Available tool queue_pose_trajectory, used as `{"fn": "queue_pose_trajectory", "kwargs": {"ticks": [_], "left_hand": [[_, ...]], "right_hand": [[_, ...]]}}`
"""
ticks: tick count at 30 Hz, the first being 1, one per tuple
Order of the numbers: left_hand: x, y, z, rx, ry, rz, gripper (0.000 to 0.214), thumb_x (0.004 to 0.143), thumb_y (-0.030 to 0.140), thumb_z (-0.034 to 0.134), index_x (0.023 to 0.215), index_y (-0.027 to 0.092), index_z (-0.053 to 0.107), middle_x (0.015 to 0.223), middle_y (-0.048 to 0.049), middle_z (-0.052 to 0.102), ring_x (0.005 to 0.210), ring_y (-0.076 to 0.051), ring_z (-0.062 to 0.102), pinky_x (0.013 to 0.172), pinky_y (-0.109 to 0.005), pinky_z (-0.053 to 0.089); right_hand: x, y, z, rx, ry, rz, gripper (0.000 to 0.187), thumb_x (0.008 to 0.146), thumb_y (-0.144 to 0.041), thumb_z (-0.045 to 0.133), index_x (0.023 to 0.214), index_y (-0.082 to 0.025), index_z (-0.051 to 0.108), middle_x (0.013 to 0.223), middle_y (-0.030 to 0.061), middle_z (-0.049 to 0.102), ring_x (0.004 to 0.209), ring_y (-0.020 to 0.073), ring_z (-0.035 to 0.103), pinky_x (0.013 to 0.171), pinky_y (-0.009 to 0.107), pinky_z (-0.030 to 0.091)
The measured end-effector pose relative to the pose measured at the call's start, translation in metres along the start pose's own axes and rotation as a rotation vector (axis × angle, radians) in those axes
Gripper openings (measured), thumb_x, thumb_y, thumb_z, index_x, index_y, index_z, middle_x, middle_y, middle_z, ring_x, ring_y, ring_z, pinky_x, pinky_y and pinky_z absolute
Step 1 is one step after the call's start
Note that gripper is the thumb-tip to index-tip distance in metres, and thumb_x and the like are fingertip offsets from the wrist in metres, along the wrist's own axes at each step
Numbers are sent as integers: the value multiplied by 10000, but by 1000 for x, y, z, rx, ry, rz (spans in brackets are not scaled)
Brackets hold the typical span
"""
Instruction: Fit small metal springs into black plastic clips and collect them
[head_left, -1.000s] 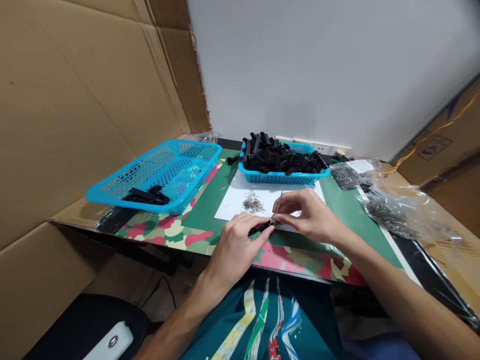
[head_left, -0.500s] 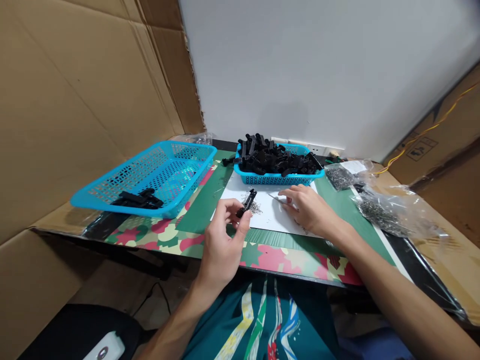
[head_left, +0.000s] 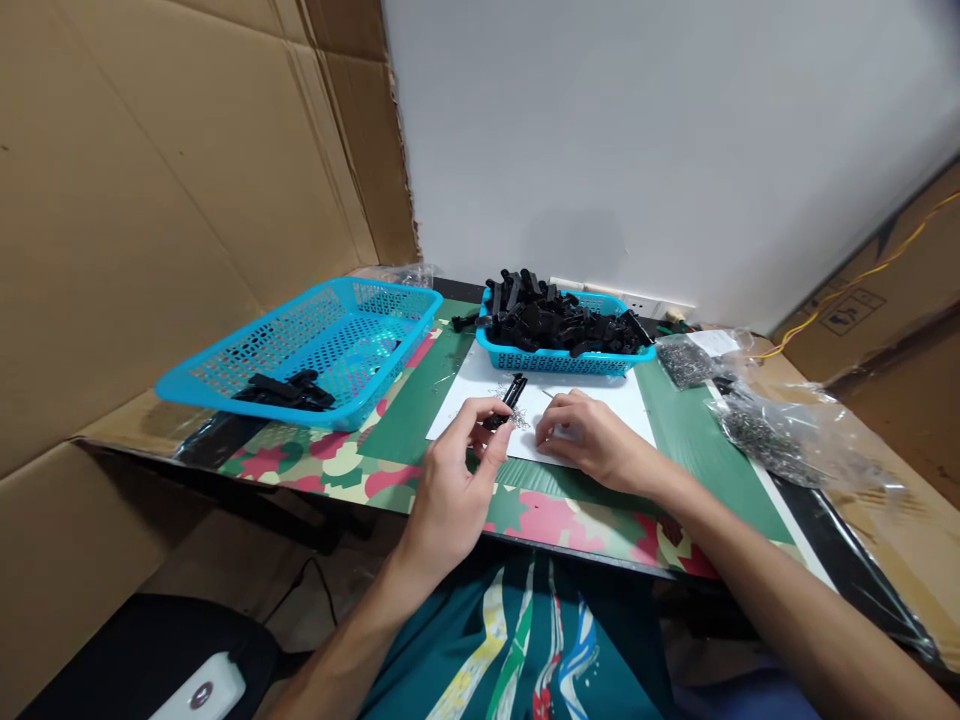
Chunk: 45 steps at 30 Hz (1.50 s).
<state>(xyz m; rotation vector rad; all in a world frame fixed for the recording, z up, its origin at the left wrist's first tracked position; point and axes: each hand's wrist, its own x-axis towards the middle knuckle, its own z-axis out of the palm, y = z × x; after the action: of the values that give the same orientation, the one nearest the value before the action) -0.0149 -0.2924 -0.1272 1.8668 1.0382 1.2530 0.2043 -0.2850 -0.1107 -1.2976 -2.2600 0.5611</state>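
Note:
My left hand (head_left: 461, 475) is closed, pinching a narrow black plastic part (head_left: 514, 392) between thumb and fingers, tilted upward over the white sheet (head_left: 622, 405). Just behind and beside that part lies a small heap of fine metal pieces (head_left: 523, 418), partly covered by the hand. My right hand (head_left: 589, 440) rests low over the sheet with its fingers curled and fingertips down at the paper. A thin metal tool (head_left: 547, 393) sticks out past its fingers; the rest of it is hidden in the hand, so its kind is unclear.
Behind the sheet, a blue basket (head_left: 559, 360) is heaped with black plastic parts (head_left: 555, 320). A larger blue basket (head_left: 352, 415) on the left holds several black parts (head_left: 289, 390). Plastic bags of small metal pieces (head_left: 761, 435) lie right. Cardboard (head_left: 187, 150) walls the left side.
My right hand has moved left and nearer to me, its fingers curling down to the sheet. The black part in my left hand has turned slightly. The view has shifted a little.

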Motion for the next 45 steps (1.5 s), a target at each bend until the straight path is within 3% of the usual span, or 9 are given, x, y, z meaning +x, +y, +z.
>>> {"fn": "queue_pose_trajectory", "kwargs": {"ticks": [7, 13, 17, 23, 28, 32, 39, 45], "left_hand": [[1, 2, -1, 43, -58, 19, 207, 1092, 318, 518, 1208, 246, 673, 978, -14, 670, 772, -147, 622, 784, -295, 486], [2, 2, -2, -10, -101, -22, 261, 1092, 339, 506, 1178, 255, 737, 1021, -22, 626, 700, -126, 573, 678, -274, 461], [4, 3, -1, -168, -227, -113, 291, 1076, 434, 533, 1220, 248, 705, 1008, -28, 634, 710, -140, 562, 650, -268, 466], [8, 6, -2, -387, -426, -208, 323, 1048, 499, 568, 1145, 216, 690, 851, 0, 553, 697, -130, 501, 605, -239, 432], [11, 5, -4, -469, -466, -205, 274, 1035, 470, 609, 1064, 203, 666, 842, 16, 522, 658, -99, 444, 590, -229, 380], [12, 3, -4, -454, -419, -201, 282, 1011, 475, 646, 974, 195, 642, 796, 27, 502, 625, -94, 455, 560, -225, 365], [11, 0, -3, -408, -316, -212, 270, 1000, 476, 669, 967, 208, 652, 685, 51, 481, 551, -87, 445, 497, -211, 326], [11, 1, -4, -391, -336, -209, 291, 1005, 488, 656, 966, 200, 654, 692, 45, 479, 576, -98, 440, 514, -228, 324]], "right_hand": [[-4, -5, -2, 22, -8, -36, 139, 1028, -104, 555, 950, -195, 627, 1017, 66, 634, 962, 218, 535, 846, 337, 438], [-8, -16, -15, 338, 95, -76, 152, 1091, -330, 529, 1015, -221, 604, 1002, 48, 599, 893, 192, 531, 777, 307, 438], [-9, -20, -15, 470, 100, -105, 226, 1070, -436, 567, 1007, -231, 639, 1060, 64, 572, 988, 215, 539, 871, 336, 462], [-9, -21, -13, 544, 59, -102, 180, 1056, -391, 604, 977, -237, 654, 1070, 50, 520, 1008, 209, 520, 925, 345, 447], [-9, -23, -12, 550, 63, -113, 165, 1058, -372, 602, 981, -235, 649, 1080, 55, 549, 1037, 216, 533, 940, 355, 449], [-8, -21, -9, 563, 86, -106, 170, 1049, -391, 621, 990, -235, 651, 1058, 58, 581, 1009, 217, 551, 922, 362, 464], [-9, -21, -7, 379, 299, -159, 107, 992, -325, 723, 1073, -255, 733, 1073, 70, 638, 979, 220, 612, 808, 351, 498], [-12, -16, -1, -63, 454, -398, 159, 1023, -191, 644, 1037, -283, 772, 946, 63, 696, 820, 203, 605, 715, 357, 509]]}}
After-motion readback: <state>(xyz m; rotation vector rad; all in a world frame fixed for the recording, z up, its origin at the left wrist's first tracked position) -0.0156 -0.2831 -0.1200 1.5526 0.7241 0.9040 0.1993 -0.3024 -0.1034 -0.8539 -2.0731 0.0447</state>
